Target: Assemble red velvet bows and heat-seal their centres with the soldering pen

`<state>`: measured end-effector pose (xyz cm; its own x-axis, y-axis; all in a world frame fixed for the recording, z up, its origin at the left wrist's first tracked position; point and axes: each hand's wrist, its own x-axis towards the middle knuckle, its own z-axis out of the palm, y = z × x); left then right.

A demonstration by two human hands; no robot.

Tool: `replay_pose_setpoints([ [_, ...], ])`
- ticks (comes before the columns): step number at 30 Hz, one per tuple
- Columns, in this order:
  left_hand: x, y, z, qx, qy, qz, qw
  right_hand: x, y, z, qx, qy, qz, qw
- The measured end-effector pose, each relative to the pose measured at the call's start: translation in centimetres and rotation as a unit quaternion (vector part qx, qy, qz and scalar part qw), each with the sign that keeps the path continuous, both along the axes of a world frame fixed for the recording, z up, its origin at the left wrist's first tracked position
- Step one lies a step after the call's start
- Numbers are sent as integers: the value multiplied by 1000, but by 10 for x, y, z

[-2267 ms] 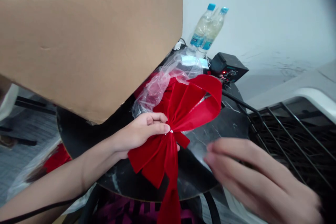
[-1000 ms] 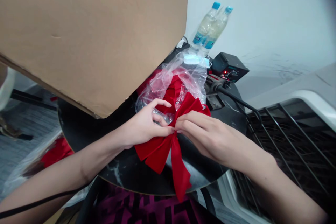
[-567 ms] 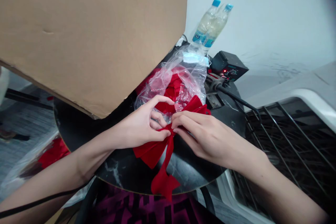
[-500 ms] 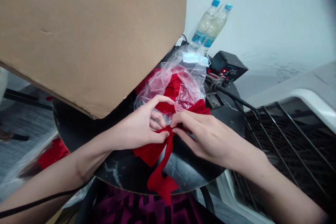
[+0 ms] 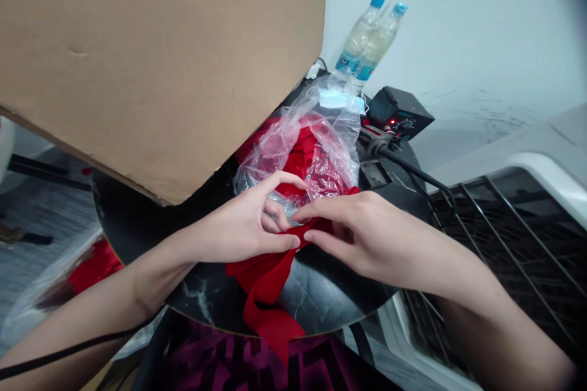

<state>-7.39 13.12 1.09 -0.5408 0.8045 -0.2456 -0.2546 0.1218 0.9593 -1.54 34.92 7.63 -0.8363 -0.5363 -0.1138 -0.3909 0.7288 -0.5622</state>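
Over the front of a round black marbled table (image 5: pixel 321 293), both hands pinch a gathered red ribbon (image 5: pixel 270 278). My left hand (image 5: pixel 252 220) grips it between thumb and fingers, with the index finger arched above. From the other side my right hand (image 5: pixel 353 232) closes thumb and index finger on the same gathered middle. One ribbon tail hangs down past the table's front edge. Just behind the hands lies an open clear plastic bag (image 5: pixel 337 159) with more red fabric (image 5: pixel 305 153) in it. Part of the ribbon is hidden behind my right hand.
A large cardboard box (image 5: pixel 160 73) covers the table's left side. At the back stand two plastic bottles (image 5: pixel 362 43), with a blue face mask (image 5: pixel 342 99) before them. A black control box (image 5: pixel 398 113) with a cable sits right, near a white-framed wire rack (image 5: pixel 513 244).
My right hand's grip has shifted on the ribbon, its wrist turning slightly. The hanging tail has swung left, and the ribbon part right of the hands shows less. My left hand is nearly unmoved.
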Motion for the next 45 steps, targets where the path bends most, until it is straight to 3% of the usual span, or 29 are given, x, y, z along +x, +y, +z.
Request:
replay_pose_setpoints([
  [10, -2, -4, 3, 13, -18, -40, 999, -1, -3, 0, -5, 4, -3, 1000],
  [14, -4, -5, 2, 19, -32, -26, 999, 2, -2, 1, -25, 31, 5, 999],
  [27, -2, 1, 5, 31, -55, 7, 998, 17, 3, -7, 21, 139, 23, 990],
  [39, -7, -6, 3, 55, -52, 4, 997, 23, 1, -5, 88, 229, 26, 969],
  [45, -7, -3, 5, 44, -59, 34, 997, 23, 3, -3, 67, 322, 72, 942],
])
